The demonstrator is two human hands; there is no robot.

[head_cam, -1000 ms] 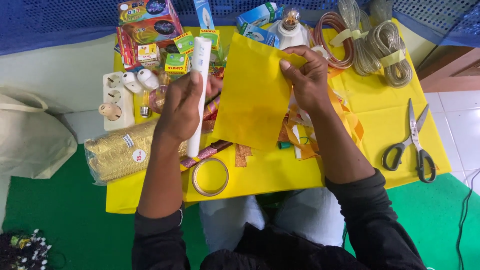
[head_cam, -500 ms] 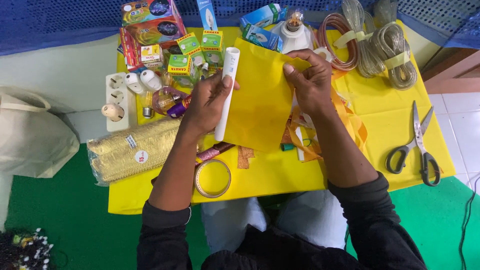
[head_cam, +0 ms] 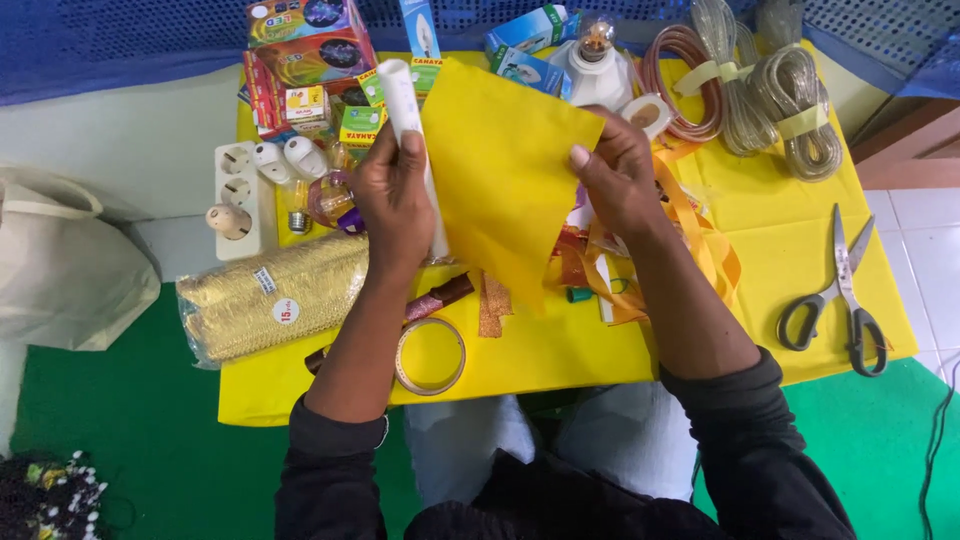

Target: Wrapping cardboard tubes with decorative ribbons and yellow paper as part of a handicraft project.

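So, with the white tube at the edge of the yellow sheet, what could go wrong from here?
1. The yellow sheet is pinched only at one edge by the right hand; it may slip or crease against the white tube in the left hand.
2. The loose sheet hangs over ribbons; it could snag them.
3. The bulb stands close behind; a wide move might knock it.

Bright, even, diffuse light fills the scene, leaving only faint soft shadows under the forearms on the yellow cloth-covered table [head_cam: 780, 250], a small glint on the steel scissors [head_cam: 842, 290], sharp focus throughout, and slight wide-angle bending toward the frame's edges.
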